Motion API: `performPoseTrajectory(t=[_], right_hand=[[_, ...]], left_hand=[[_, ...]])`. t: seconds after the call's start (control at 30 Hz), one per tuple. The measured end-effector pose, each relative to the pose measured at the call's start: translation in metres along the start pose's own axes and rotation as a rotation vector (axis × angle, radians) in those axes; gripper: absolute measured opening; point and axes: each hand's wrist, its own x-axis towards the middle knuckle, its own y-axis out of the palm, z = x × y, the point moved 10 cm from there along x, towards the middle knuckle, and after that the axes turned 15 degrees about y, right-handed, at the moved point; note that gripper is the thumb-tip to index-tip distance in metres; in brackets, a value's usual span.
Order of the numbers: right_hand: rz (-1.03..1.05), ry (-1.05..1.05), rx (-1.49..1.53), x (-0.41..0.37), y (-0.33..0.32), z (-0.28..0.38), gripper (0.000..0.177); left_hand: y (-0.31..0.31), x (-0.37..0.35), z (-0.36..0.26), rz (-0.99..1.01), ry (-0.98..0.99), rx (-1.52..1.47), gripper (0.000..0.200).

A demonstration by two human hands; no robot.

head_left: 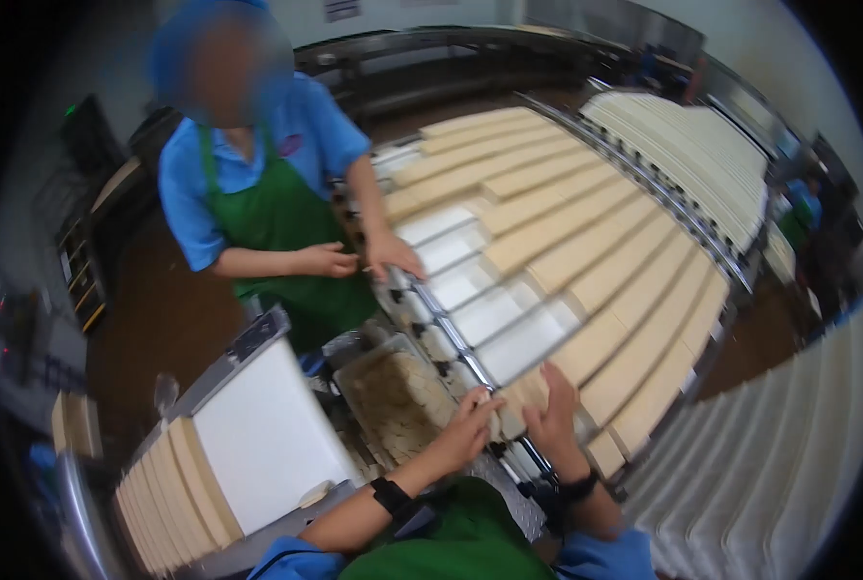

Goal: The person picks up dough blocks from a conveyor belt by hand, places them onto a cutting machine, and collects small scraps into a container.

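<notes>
My left hand (468, 427) is at the near rail of the lane conveyor (441, 321), its fingers drawn together at the end of a beige slab (520, 394). Whatever sits between those fingertips is too small to make out. My right hand (553, 418) is on the other side of that slab's end, with fingers extended and the thumb apart. Long beige slabs (600, 280) lie side by side in the lanes beyond both hands. Below my left hand is a bin (346, 372) holding beige scraps.
Across the conveyor's corner stands a co-worker in a green apron (291, 222), one hand (393, 253) on the rail. At lower left, a white belt (267, 435) carries a row of upright beige slabs (180, 493). White corrugated sheeting (770, 464) lies at right.
</notes>
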Motion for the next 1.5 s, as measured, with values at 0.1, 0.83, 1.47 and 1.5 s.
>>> performPoseTrajectory(t=[0.1, 0.83, 1.47, 1.5], right_hand=[[0.015, -0.135, -0.261, -0.030, 0.026, 0.021, 0.065], [-0.114, 0.010, -0.286, -0.034, 0.027, -0.007, 0.071], [-0.195, 0.023, -0.310, -0.035, 0.025, -0.008, 0.066], [-0.182, 0.039, -0.310, -0.035, 0.026, -0.009, 0.066]], left_hand=[[-0.027, -0.020, 0.000, -0.040, 0.039, -0.072, 0.059], [-0.144, -0.322, 0.070, -0.132, -0.748, 0.438, 0.057], [-0.109, -0.237, 0.057, -0.035, -0.069, 0.406, 0.011], [-0.106, -0.238, 0.055, -0.015, -0.045, 0.440, 0.011]])
